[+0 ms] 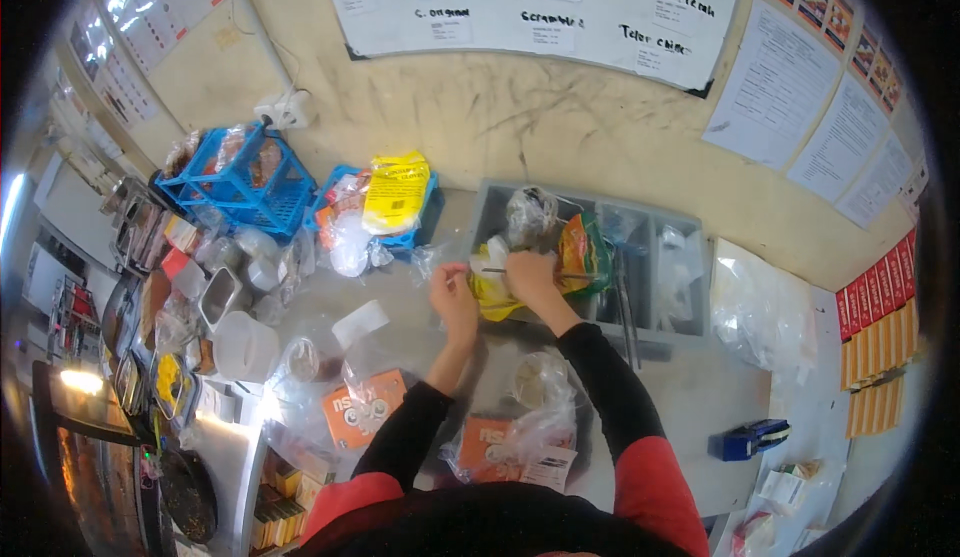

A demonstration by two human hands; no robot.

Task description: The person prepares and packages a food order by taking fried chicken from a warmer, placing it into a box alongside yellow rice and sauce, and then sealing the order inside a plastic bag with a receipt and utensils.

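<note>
My right hand [532,281] is at the left compartment of a grey divided bin [694,279], over a yellow plastic bag [495,308]. A thin dark stick [493,270] shows on both sides of this hand; whether my fingers grip it is hidden. Just left of the bin my left hand [455,306] is raised with thumb and fingertips close together; I cannot tell if something thin is between them. In the same compartment are a clear plastic bundle [531,216] and a green and orange packet [585,253]. Metal tongs [627,309] lean over the bin's front edge.
Before me stand two orange boxes [365,409] [487,448] with clear bags and round containers. Blue baskets [285,201] [431,208] and a yellow glove packet [396,193] are at the back left. A blue tape dispenser [750,439] sits right. Plastic tubs [244,347] crowd the left.
</note>
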